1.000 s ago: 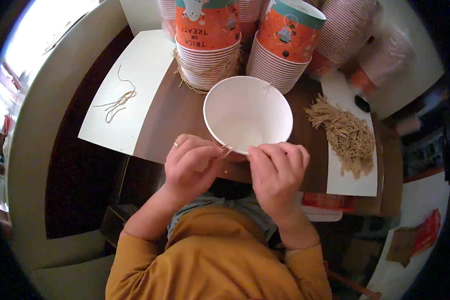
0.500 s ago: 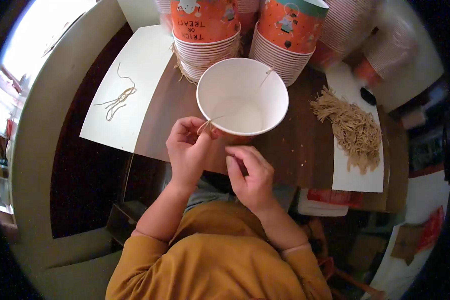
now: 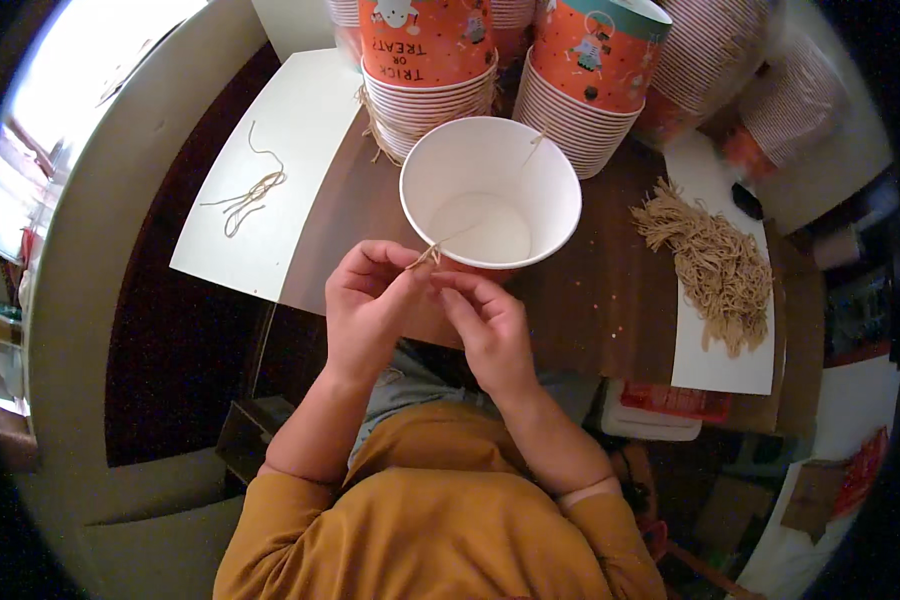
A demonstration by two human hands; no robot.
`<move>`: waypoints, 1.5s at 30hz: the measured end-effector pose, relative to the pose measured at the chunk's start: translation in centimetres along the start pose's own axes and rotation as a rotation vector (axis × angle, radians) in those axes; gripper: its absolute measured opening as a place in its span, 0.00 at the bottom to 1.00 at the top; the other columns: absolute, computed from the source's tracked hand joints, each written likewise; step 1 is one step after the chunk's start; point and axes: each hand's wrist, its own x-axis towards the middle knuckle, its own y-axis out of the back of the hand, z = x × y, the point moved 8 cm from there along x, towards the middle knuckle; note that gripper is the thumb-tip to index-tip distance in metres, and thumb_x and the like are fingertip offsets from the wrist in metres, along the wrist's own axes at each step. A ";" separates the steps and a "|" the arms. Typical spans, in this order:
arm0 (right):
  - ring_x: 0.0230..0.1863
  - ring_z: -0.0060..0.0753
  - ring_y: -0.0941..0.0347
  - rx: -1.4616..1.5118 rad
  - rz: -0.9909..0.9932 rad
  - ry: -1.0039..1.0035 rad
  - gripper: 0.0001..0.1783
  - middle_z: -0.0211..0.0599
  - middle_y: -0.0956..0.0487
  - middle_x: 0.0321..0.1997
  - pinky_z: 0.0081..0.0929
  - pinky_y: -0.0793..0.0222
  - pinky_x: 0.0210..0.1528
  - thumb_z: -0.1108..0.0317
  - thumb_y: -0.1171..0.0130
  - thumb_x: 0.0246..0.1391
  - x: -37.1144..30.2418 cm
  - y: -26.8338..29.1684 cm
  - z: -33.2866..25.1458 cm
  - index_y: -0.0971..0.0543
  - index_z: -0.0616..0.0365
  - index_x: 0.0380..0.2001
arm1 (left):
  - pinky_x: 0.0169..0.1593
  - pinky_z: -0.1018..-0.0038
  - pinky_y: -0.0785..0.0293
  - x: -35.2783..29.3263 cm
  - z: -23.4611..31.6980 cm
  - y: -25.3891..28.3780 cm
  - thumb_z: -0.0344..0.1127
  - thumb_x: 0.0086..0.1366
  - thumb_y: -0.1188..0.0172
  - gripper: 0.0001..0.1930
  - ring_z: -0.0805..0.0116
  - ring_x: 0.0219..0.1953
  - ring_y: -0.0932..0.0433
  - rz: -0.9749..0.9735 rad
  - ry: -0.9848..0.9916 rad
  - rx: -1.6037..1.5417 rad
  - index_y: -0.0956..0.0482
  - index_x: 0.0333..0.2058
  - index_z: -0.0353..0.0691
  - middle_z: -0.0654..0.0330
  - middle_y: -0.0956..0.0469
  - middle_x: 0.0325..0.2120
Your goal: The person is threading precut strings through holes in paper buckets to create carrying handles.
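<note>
On the left part of the brown table (image 3: 345, 220), a loose length of cord (image 3: 255, 195) lies on a white sheet (image 3: 230, 245), unchanged from before. The left hand (image 3: 365, 310) is next, its thumb and index finger pinching a thin tan strand (image 3: 425, 258) at the near-left rim of the white-lined paper bucket (image 3: 490, 200); half a second ago the strand's loop stood more upright there. Behind the bucket is an upside-down stack of orange-printed buckets (image 3: 425, 110). The bucket itself stands mouth up near the front edge, a second strand (image 3: 536, 145) at its far-right rim. The right hand (image 3: 490, 335), apart from the left half a second ago, is now just beside the left thumb, fingers curled and tips drawn together; whether they grip anything I cannot tell. Farther right, a thick tan bundle of cords (image 3: 715, 265) rests on another white sheet (image 3: 720, 378).
</note>
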 end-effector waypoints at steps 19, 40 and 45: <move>0.30 0.41 0.24 -0.576 0.183 0.711 0.11 0.39 0.21 0.30 0.31 0.27 0.32 0.72 0.37 0.48 -1.9 0.2 -9.1 0.23 0.58 0.36 | 0.40 0.83 0.28 -0.3 0.1 -1.5 0.25 0.61 0.43 0.06 0.78 0.35 0.24 -0.219 0.112 -0.186 0.28 0.36 0.34 0.61 0.22 0.32; 0.30 0.43 0.28 -0.707 0.080 0.624 0.05 0.41 0.27 0.30 0.32 0.30 0.31 0.72 0.40 0.51 -1.9 -0.4 -12.6 0.26 0.59 0.30 | 0.33 0.84 0.32 -1.1 0.8 -2.8 0.26 0.67 0.52 0.03 0.81 0.29 0.29 -0.302 0.005 0.040 0.35 0.38 0.37 0.64 0.26 0.29; 0.29 0.43 0.26 -0.652 0.139 0.505 0.04 0.41 0.25 0.29 0.32 0.29 0.31 0.74 0.40 0.51 -2.9 1.0 -10.2 0.26 0.60 0.30 | 0.35 0.81 0.27 -1.1 -0.3 -2.3 0.26 0.65 0.48 0.03 0.77 0.30 0.25 -0.301 0.143 -0.155 0.33 0.36 0.36 0.60 0.24 0.30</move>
